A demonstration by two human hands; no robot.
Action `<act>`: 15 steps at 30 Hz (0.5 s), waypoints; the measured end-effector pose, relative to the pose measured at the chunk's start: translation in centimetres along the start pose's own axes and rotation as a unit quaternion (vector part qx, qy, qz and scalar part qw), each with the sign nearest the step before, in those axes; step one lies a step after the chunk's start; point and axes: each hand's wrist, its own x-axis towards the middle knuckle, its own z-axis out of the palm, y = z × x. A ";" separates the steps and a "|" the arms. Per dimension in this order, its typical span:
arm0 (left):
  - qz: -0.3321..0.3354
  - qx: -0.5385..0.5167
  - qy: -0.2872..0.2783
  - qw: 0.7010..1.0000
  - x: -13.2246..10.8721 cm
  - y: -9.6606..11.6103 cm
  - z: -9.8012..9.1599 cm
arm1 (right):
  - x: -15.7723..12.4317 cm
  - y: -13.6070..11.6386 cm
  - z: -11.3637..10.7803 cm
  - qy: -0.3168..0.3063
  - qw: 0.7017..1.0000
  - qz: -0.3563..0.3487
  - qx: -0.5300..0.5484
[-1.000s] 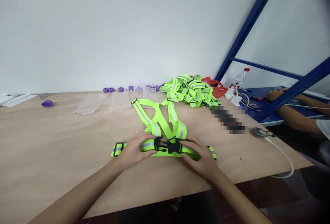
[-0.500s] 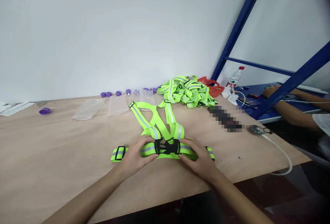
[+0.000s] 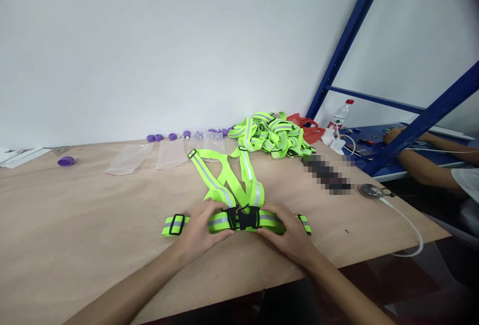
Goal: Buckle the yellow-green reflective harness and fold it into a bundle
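Note:
A neon-green reflective harness [image 3: 232, 178] with grey stripes lies on the table, its shoulder straps stretching away from me. At its waist strap, the two halves of a black side-release buckle meet. My left hand [image 3: 200, 230] grips the left buckle half [image 3: 232, 218] between thumb and fingers. On the other side, my right hand [image 3: 290, 231] pinches the right buckle half [image 3: 249, 219]. Hardly any gap shows between the halves; I cannot tell whether they are fully latched. A black strap slider [image 3: 177, 224] sits left of my left hand.
Behind the harness is a tangled pile of similar harnesses [image 3: 269, 135], beside a red plastic bag [image 3: 310, 130]. Clear bags [image 3: 129, 159] and several purple caps [image 3: 172, 136] line the wall side. A round device [image 3: 371, 191] with a white cable lies right. A co-worker's arm [image 3: 430, 165] shows beyond the blue frame.
The buckle halves have come together; the prongs that showed between them are now mostly inside the right half. My left hand has shifted slightly right.

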 end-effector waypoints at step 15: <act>0.005 -0.001 0.006 1.000 0.2 0.5 0.6 | 0.1 0.0 0.0 0.005 1.000 0.007 0.008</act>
